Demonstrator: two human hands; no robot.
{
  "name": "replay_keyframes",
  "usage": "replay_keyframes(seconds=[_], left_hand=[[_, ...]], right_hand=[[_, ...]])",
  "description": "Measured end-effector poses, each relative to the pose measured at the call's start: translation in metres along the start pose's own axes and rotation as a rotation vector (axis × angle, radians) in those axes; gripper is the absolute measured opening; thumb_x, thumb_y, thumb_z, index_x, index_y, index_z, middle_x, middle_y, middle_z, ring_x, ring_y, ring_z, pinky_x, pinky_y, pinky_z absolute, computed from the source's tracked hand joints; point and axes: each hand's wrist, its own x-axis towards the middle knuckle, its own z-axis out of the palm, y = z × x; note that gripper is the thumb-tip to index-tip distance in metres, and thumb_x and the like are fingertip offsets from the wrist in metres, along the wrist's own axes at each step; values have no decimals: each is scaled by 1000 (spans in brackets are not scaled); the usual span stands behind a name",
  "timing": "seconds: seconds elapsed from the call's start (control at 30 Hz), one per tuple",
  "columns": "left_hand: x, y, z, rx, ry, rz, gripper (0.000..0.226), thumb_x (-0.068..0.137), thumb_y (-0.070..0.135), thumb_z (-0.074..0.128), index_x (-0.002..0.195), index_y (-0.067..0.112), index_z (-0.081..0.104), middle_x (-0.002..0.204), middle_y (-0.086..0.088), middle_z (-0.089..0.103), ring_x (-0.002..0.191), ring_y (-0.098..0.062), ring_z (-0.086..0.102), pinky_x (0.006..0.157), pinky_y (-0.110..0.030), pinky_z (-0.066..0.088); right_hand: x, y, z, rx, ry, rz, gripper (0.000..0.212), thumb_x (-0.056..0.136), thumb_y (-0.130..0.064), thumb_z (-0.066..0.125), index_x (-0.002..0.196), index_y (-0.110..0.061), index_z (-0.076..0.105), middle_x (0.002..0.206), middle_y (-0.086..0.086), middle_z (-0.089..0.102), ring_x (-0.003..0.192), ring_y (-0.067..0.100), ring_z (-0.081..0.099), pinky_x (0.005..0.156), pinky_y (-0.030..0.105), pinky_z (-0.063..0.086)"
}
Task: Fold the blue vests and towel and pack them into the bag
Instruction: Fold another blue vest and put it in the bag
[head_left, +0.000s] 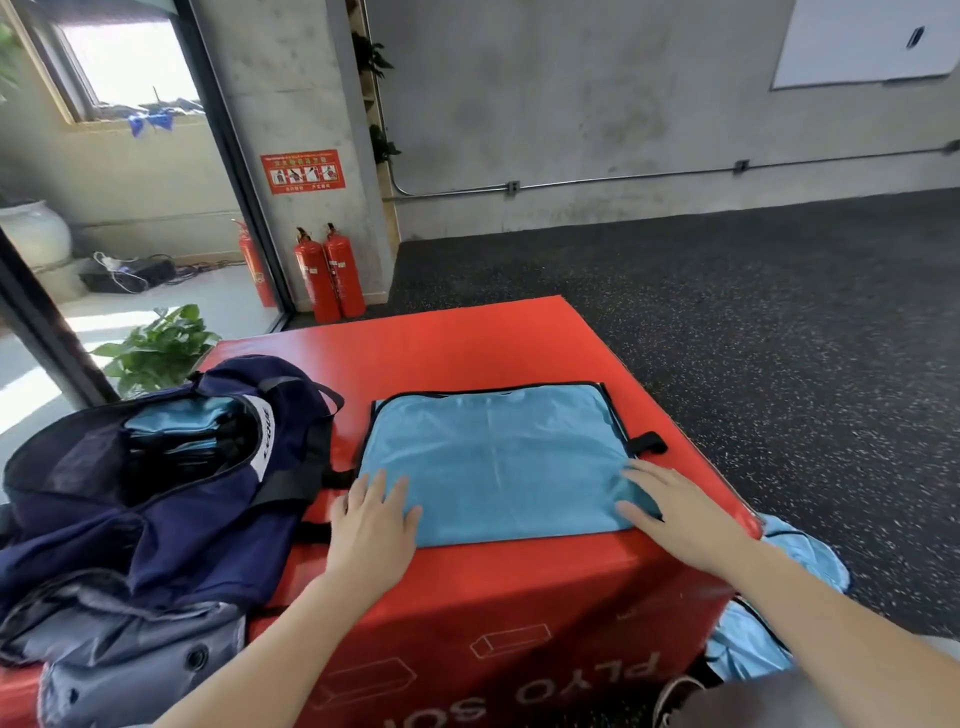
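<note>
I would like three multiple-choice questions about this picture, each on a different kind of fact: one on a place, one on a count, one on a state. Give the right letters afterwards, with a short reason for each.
1. Where does the navy bag lie relative to the folded blue cloth?
A. To its left
B. To its right
C. On top of it

2. How many red fire extinguishers stand side by side against the concrete pillar?
A. None
B. Two
C. Five

3. How do the left hand and right hand meet the cloth?
A. Both clench it in fists
B. Both lie flat on its near corners
C. Neither touches it

Answers:
1. A, the bag sits at the left end of the red box.
2. B, a pair stands there together.
3. B, the fingers are straight and spread on the fabric.
</note>
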Motion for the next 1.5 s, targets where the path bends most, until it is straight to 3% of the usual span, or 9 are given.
replay_keyframes(seconds=[0.13, 0.27, 0.6, 0.67, 0.83, 0.97, 1.13, 1.23, 1.5], left_hand=[[-16, 24, 3, -68, -49, -53, 54, 99, 62, 35, 143, 34, 50, 153, -3, 41, 140, -30, 35, 107, -53, 31], [-17, 18, 9, -61, -125, -81, 67, 95, 73, 29, 153, 39, 29, 162, -5, 25, 146, -30, 23, 113, -53, 24], [-23, 14, 12, -41, -68, -59, 69, 97, 70, 29, 155, 33, 30, 160, -5, 30, 148, -28, 23, 115, -48, 25], [-26, 15, 11, -21, -38, -59, 68, 97, 69, 30, 153, 31, 36, 157, -4, 36, 146, -29, 27, 114, -48, 27], [-40, 19, 4, -10, -22, -131, 73, 92, 75, 25, 144, 31, 49, 149, -6, 45, 137, -33, 35, 107, -50, 32], [-50, 20, 3, -27, -2, -197, 69, 90, 76, 28, 135, 32, 55, 132, -5, 51, 119, -31, 44, 96, -47, 38], [-43, 12, 6, -88, -11, -181, 72, 91, 75, 29, 142, 28, 48, 138, -6, 47, 127, -30, 41, 102, -44, 37], [-19, 5, 10, -64, 21, -131, 85, 84, 78, 15, 140, 26, 51, 137, -7, 51, 128, -32, 45, 101, -47, 40], [106, 2, 15, -136, -71, -43, 71, 98, 68, 31, 152, 21, 37, 160, -12, 31, 147, -31, 26, 118, -47, 24]], right_hand=[[-3, 20, -9, 69, 96, 36, 39, 98, -26, 57, 137, -25, 57, 142, -5, 56, 135, 18, 46, 116, 40, 33], [-7, 41, -10, 61, 70, 39, 27, 95, -37, 63, 121, -37, 66, 123, -17, 60, 122, 16, 51, 106, 49, 41], [-29, 64, -29, 132, 53, 68, 18, 85, -55, 70, 102, -54, 64, 107, -20, 62, 111, 14, 55, 103, 41, 42], [-27, 60, -25, 118, 133, 23, 32, 83, -69, 59, 103, -46, 70, 108, -20, 65, 109, 13, 57, 100, 41, 45], [-14, 17, -22, 82, 288, -140, 33, 93, -49, 62, 108, -23, 73, 110, -8, 68, 110, 17, 59, 100, 40, 47], [-7, -9, -11, -43, 150, -280, 44, 92, -63, 52, 104, -27, 75, 108, -14, 68, 109, 14, 61, 99, 31, 41], [-2, -9, -8, -55, 8, -231, 88, 82, -90, 11, 113, -34, 71, 115, -19, 62, 112, 8, 56, 101, 34, 41], [3, -10, -10, -48, 5, -223, 88, 81, -90, 12, 114, -33, 70, 115, -19, 62, 111, 9, 56, 100, 31, 39], [22, -19, 0, -17, 37, -199, 65, 88, -73, 41, 131, -28, 61, 128, -16, 58, 123, 8, 52, 106, 24, 38]])
